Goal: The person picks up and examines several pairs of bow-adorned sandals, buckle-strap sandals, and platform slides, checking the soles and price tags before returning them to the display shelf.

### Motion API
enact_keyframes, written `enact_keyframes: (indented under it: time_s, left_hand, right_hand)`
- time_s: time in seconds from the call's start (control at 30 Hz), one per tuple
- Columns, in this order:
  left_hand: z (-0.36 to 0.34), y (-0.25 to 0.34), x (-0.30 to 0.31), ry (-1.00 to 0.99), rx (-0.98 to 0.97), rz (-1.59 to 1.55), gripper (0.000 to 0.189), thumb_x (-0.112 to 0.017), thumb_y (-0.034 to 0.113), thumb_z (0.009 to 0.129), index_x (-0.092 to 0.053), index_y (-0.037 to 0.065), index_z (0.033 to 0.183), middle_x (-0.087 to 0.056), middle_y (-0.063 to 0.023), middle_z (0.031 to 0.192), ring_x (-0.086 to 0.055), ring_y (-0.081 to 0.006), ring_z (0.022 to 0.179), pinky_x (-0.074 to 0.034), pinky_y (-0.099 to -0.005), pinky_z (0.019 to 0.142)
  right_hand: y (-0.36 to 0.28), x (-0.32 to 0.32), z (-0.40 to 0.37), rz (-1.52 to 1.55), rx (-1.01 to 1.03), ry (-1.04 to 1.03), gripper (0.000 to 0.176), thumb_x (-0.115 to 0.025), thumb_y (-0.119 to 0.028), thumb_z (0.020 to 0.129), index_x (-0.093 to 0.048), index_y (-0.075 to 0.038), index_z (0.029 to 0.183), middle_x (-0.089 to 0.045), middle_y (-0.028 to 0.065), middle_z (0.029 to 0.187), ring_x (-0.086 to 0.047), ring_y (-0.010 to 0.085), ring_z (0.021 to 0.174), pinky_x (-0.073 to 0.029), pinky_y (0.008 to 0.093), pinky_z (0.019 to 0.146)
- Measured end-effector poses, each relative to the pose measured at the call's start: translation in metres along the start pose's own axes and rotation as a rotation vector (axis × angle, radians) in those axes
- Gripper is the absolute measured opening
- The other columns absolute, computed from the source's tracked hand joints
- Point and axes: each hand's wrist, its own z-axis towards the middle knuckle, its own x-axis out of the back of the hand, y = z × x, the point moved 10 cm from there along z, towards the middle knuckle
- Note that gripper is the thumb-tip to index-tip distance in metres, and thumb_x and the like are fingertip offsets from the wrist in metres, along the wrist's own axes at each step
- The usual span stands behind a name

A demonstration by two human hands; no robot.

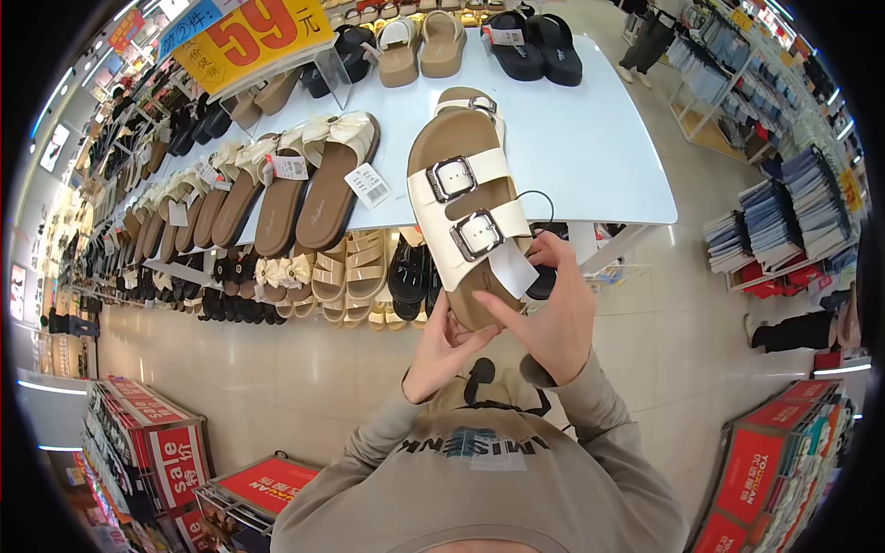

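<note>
A cream two-strap buckle sandal (431,147) with a brown footbed is held up in front of me, its toe pointing away. My left hand (445,348) grips its heel end from the left, fingers wrapped under the sole. On the right side, my right hand (560,318) is closed on the same sandal, thumb laid across the heel of the footbed. A white tag (513,271) hangs by the lower strap beside my right fingers, and a thin dark loop sticks out there. Partly hidden behind the sandal, a matching sandal (458,95) lies on the white table (608,147).
Brown slides with cream bows (336,180) line the table's left side. Black sandals (530,55) and beige sandals (443,44) stand at the back, near a yellow price sign (249,41). More footwear fills the lower shelf. Folded jeans (770,221) are at right; red sale bins (175,452) flank me.
</note>
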Motion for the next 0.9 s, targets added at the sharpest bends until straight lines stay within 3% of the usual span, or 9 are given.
enact_keyframes:
  time_s: [0.07, 0.17, 0.3, 0.4, 0.57, 0.6, 0.7, 0.73, 0.9]
  left_hand:
    - [0.001, -0.004, -0.001, 0.02, -0.01, 0.022, 0.074, -0.061, -0.005, 0.086, -0.017, 0.004, 0.144, -0.049, -0.0136, 0.128, -0.057, -0.0189, 0.112, -0.05, -0.0302, 0.093]
    - [0.001, -0.001, -0.003, 0.049, -0.021, 0.05, 0.074, -0.062, -0.005, 0.085, -0.019, 0.004, 0.144, -0.05, -0.0134, 0.126, -0.058, -0.0177, 0.11, -0.05, -0.0274, 0.091]
    - [0.001, -0.001, -0.004, 0.034, -0.014, 0.03, 0.073, -0.062, -0.005, 0.085, -0.019, 0.003, 0.144, -0.051, -0.0128, 0.125, -0.059, -0.0171, 0.108, -0.05, -0.0264, 0.09]
    - [0.0, -0.002, -0.001, 0.027, -0.037, 0.04, 0.071, -0.062, -0.005, 0.086, -0.021, 0.003, 0.143, -0.052, -0.0135, 0.124, -0.059, -0.0175, 0.108, -0.05, -0.0271, 0.09]
    - [-0.001, -0.001, -0.001, 0.044, -0.04, 0.015, 0.068, -0.061, -0.006, 0.086, -0.022, 0.002, 0.141, -0.055, -0.015, 0.122, -0.06, -0.0189, 0.107, -0.05, -0.0296, 0.091]
    - [-0.001, 0.0, -0.001, 0.037, -0.05, 0.032, 0.068, -0.06, -0.006, 0.086, -0.022, 0.002, 0.142, -0.054, -0.0148, 0.124, -0.059, -0.0186, 0.108, -0.05, -0.0295, 0.09]
    - [-0.001, -0.001, -0.001, 0.034, -0.063, 0.038, 0.068, -0.059, -0.005, 0.087, -0.02, 0.003, 0.143, -0.051, -0.0141, 0.127, -0.058, -0.0179, 0.109, -0.05, -0.0292, 0.09]
    - [-0.001, -0.002, -0.001, 0.031, -0.061, 0.03, 0.069, -0.058, -0.005, 0.087, -0.02, 0.004, 0.144, -0.049, -0.0136, 0.129, -0.057, -0.0174, 0.109, -0.05, -0.029, 0.09]
    - [-0.001, 0.002, -0.007, 0.008, -0.049, 0.052, 0.069, -0.058, -0.005, 0.087, -0.02, 0.004, 0.144, -0.047, -0.0126, 0.132, -0.056, -0.016, 0.11, -0.05, -0.0287, 0.09]
  right_hand:
    - [0.009, -0.002, 0.003, -0.035, -0.095, -0.016, 0.066, -0.082, -0.038, 0.069, -0.051, -0.001, 0.113, -0.061, 0.0065, 0.082, -0.062, 0.0187, 0.071, -0.049, 0.0296, 0.059]
    - [0.021, -0.006, 0.006, -0.029, -0.193, -0.122, 0.056, -0.08, -0.037, 0.072, -0.052, -0.002, 0.105, -0.06, 0.0048, 0.074, -0.06, 0.0175, 0.062, -0.047, 0.0298, 0.054]
    - [0.024, 0.002, 0.009, -0.014, -0.176, -0.198, 0.048, -0.076, -0.037, 0.077, -0.052, -0.002, 0.099, -0.059, 0.0041, 0.07, -0.058, 0.0155, 0.057, -0.045, 0.0297, 0.05]
    - [0.048, -0.003, -0.003, 0.129, -0.401, -0.44, 0.039, -0.068, -0.035, 0.086, -0.052, -0.001, 0.096, -0.062, 0.0052, 0.074, -0.059, 0.0151, 0.058, -0.045, 0.0288, 0.053]
    - [0.049, -0.037, -0.031, 1.098, -0.732, -0.732, 0.05, -0.033, -0.045, 0.101, -0.054, 0.0, 0.105, -0.063, 0.0101, 0.076, -0.06, 0.0168, 0.067, -0.051, 0.0303, 0.068]
    - [0.048, -0.045, -0.037, 1.099, -0.734, -0.784, 0.063, -0.022, -0.051, 0.1, -0.054, 0.001, 0.113, -0.066, 0.0151, 0.086, -0.062, 0.0189, 0.075, -0.052, 0.0314, 0.073]
    - [0.034, -0.057, -0.05, 1.263, -0.811, -0.839, 0.067, -0.019, -0.052, 0.1, -0.053, 0.002, 0.119, -0.066, 0.0185, 0.101, -0.063, 0.0217, 0.084, -0.052, 0.0328, 0.077]
    - [0.027, -0.056, -0.05, 1.337, -0.744, -0.893, 0.068, -0.017, -0.052, 0.099, -0.044, 0.001, 0.132, -0.061, 0.0217, 0.118, -0.063, 0.027, 0.094, -0.052, 0.0375, 0.081]
    - [0.025, -0.059, -0.054, 1.632, -0.869, -0.774, 0.073, -0.014, -0.051, 0.099, -0.033, 0.008, 0.137, -0.051, 0.0297, 0.126, -0.061, 0.0368, 0.101, -0.052, 0.0457, 0.082]
